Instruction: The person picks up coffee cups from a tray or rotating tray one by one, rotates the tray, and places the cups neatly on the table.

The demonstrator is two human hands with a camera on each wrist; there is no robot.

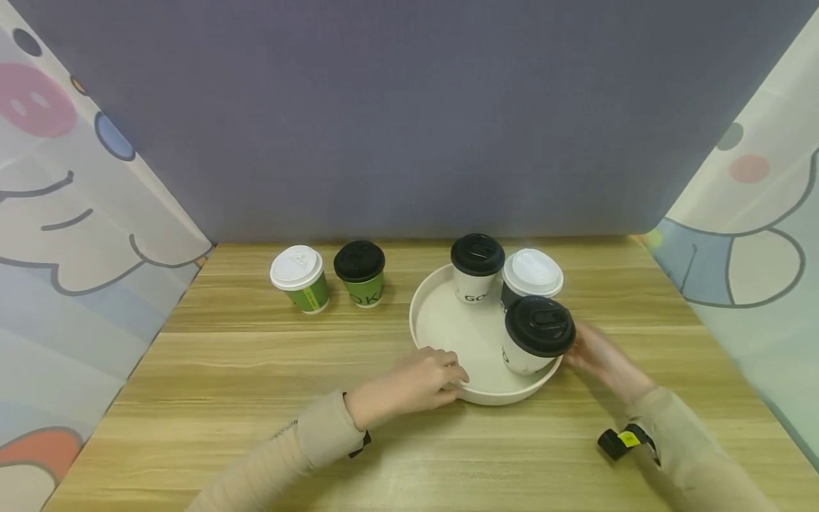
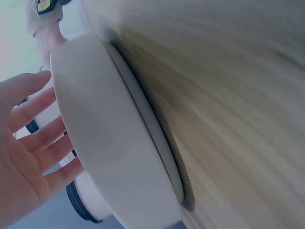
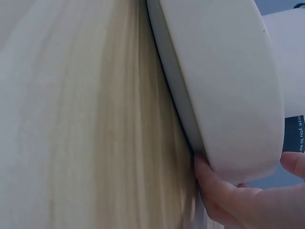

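A round white tray sits on the wooden table, bearing three lidded paper cups. At its back is a white cup with a black lid; beside that stands a dark cup with a white lid. A larger white cup with a black lid is at the right. My left hand is at the tray's front-left rim, fingers fairly straight and spread over its edge in the left wrist view. The right hand grips the tray's right side, fingers low against its base and thumb at the rim.
Left of the tray stand a green cup with a white lid and a green cup with a black lid. A grey panel rises behind the table. Patterned curtains hang along both sides.
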